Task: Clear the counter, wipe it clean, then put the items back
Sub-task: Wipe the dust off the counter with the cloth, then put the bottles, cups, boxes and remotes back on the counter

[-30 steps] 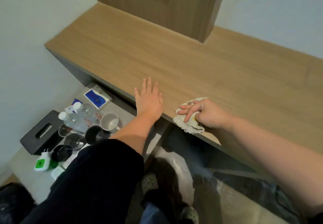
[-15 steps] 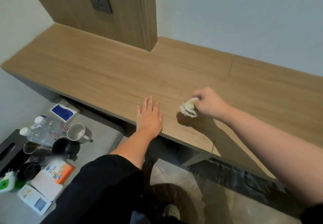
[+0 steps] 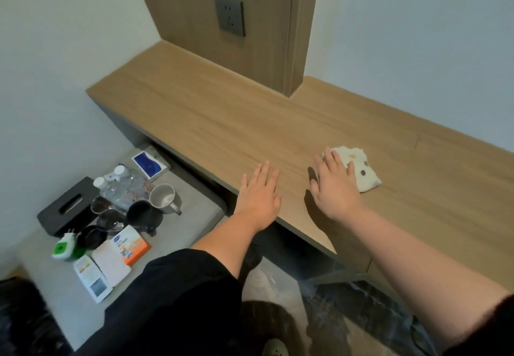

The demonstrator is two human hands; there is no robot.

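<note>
Wood-look counter (image 3: pixel 222 111) runs from centre left to the right edge of the frame, white walls behind. Wood panel (image 3: pixel 189 36) at top centre carries a dark outlet plate (image 3: pixel 229 13).

Left hand (image 3: pixel 258 197) lies palm down on the counter near the front edge, fingers straight and close together, grasping nothing. Right hand (image 3: pixel 333 186) is just to its right, also flat, fingers spread and straight. The fingertips rest on the left part of the cloth (image 3: pixel 361 172), not curled round it. The cloth is white with a few spots, bunched, lying on the counter at centre right.

Cleared items sit on a low grey surface (image 3: pixel 194 216) at lower left, below the counter:
- black tissue box (image 3: pixel 65 208)
- two clear water bottles (image 3: pixel 125 186) lying down
- grey mug (image 3: pixel 164 197)
- black mug (image 3: pixel 143 214)
- blue packet (image 3: pixel 150 164)
- green-and-white plug-in (image 3: pixel 65 247)
- orange box (image 3: pixel 130 246)
- white leaflets (image 3: pixel 110 266)

Black sleeve (image 3: pixel 180 300) fills bottom centre.
</note>
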